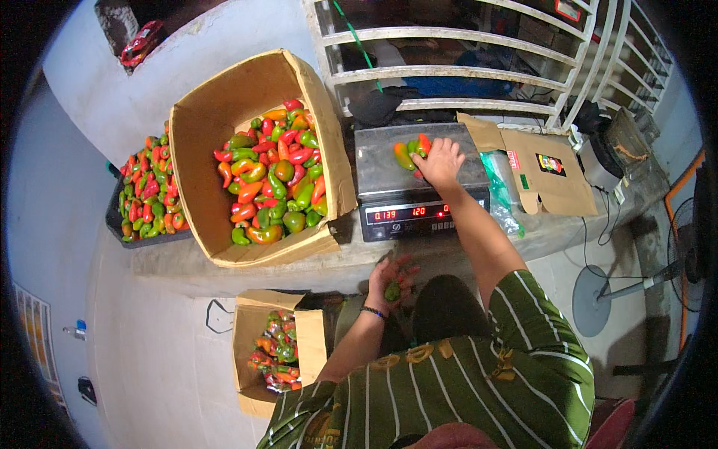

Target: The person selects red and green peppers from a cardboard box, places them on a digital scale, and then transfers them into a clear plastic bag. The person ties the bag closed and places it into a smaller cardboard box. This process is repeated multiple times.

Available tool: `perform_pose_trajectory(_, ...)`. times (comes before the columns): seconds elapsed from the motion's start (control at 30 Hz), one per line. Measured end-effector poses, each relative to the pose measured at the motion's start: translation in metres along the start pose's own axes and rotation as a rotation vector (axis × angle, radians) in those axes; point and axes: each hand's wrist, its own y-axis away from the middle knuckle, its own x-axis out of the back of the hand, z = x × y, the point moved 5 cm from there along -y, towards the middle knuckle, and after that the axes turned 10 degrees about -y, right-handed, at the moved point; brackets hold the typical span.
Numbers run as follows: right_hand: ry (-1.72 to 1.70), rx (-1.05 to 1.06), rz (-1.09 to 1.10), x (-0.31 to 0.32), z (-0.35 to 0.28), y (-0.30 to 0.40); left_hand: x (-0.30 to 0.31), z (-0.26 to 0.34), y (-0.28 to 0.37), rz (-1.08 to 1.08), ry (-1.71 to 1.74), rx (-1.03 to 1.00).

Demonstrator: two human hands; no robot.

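My right hand (442,161) is over the metal plate of a digital scale (381,149), its thumb and fingers curled about a few green and orange-red peppers (404,156). Part of what lies beneath its palm is hidden. Red digits glow on the scale's front panel (409,214). Lower down, before the ledge, my left hand (382,283) is palm up with a dark green pepper (392,291) in it; something red shows by its fingers. Left of the scale, a large open cardboard box (210,120) lies tilted, with many red, green and orange peppers (275,174) inside.
A black crate (118,224) of peppers stands far left. On the floor, a smaller cardboard box (244,359) holds bagged peppers (280,345). Flattened cardboard (552,191) and clear plastic bags (505,210) lie right of the scale. A fan base (592,303), cables and window bars (449,70) surround the concrete ledge (185,275).
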Motion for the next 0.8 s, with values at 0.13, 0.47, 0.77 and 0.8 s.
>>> perform_pose_trajectory(0.13, -0.129, 0.05, 0.051, 0.022, 0.0, 0.017, 0.002, -0.001, -0.004, 0.036, -0.015, -0.013)
perform_pose_trajectory(0.47, -0.636, 0.416, -0.473, 0.059, -0.005, 0.232, 0.023, -0.028, -0.029, -0.084, 0.135, 0.031)
perform_pose_trajectory(0.77, -0.747, 0.416, -0.552, 0.025, -0.001, 0.274, 0.009, -0.037, -0.029, 0.107, -0.135, -0.039)
perform_pose_trajectory(0.8, -0.72, 0.376, -0.591, 0.03, -0.004, 0.273, 0.025, -0.04, -0.034, 0.136, -0.141, -0.031)
